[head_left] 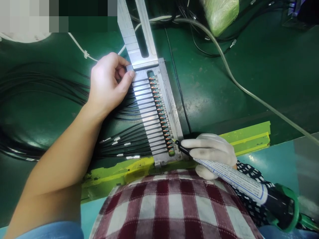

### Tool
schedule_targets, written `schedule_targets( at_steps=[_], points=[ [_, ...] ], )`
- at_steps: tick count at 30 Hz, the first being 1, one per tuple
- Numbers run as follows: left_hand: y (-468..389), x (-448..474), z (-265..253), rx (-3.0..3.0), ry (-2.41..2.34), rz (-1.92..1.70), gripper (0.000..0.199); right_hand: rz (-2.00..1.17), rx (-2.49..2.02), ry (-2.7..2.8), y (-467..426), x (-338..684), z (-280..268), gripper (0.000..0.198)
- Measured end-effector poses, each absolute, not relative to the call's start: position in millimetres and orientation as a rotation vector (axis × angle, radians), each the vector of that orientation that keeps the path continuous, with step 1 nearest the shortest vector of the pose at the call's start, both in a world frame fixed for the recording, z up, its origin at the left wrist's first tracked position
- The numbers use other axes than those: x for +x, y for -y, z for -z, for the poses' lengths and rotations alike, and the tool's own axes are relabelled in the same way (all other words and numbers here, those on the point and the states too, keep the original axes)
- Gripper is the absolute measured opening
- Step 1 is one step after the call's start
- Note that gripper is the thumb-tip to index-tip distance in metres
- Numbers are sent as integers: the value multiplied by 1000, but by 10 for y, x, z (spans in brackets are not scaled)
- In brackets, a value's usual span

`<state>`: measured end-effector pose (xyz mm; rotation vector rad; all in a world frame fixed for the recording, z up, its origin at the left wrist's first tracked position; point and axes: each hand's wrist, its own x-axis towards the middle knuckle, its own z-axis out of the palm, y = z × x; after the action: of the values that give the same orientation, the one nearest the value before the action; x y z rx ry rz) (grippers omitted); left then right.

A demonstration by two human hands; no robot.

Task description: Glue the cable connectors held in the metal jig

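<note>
A metal fixture (149,114) with a raised, slotted lid (129,36) lies on the bench in front of me. Across it runs a row of black cables (147,103), their stripped ends seated at small connectors (163,117) along the slot. My left hand (109,79), bare, pinches the fixture's upper left corner between thumb and fingers. In a white glove, my right hand (211,152) grips a labelled glue syringe (231,181) with a black nozzle and a green cap at its rear. The nozzle tip is at the lower connectors; whether it touches them I cannot tell.
Bundled black cables (37,83) spread over the green bench (249,106) to the left. A pale hose (229,69) curves across the right side. A plastic-wrapped green bundle (220,15) sits at the back. Yellow-green tape (249,137) lines the front edge.
</note>
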<state>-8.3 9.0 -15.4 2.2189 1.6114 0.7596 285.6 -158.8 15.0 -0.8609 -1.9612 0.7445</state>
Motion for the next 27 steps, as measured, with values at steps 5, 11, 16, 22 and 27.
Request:
schedule_targets(
  at_steps=[5,11,16,22,27],
  points=[
    [-87,-76,148,2211,-1623,-763,16,-723,-842,1945,1601,2860,-141,11],
    [-91,-81,159,2223,-1605,-771,18,-713,-851,1962,1586,2851,-156,10],
    [-92,-82,161,2217,-1606,-773,18,-717,-875,1965,1585,2844,-179,9],
    [-93,-82,164,2213,-1612,-766,20,-714,-868,1970,1583,2850,-171,10],
    [-90,-77,148,2193,-1609,-767,21,-717,-875,1980,1568,2849,-174,9]
  ],
)
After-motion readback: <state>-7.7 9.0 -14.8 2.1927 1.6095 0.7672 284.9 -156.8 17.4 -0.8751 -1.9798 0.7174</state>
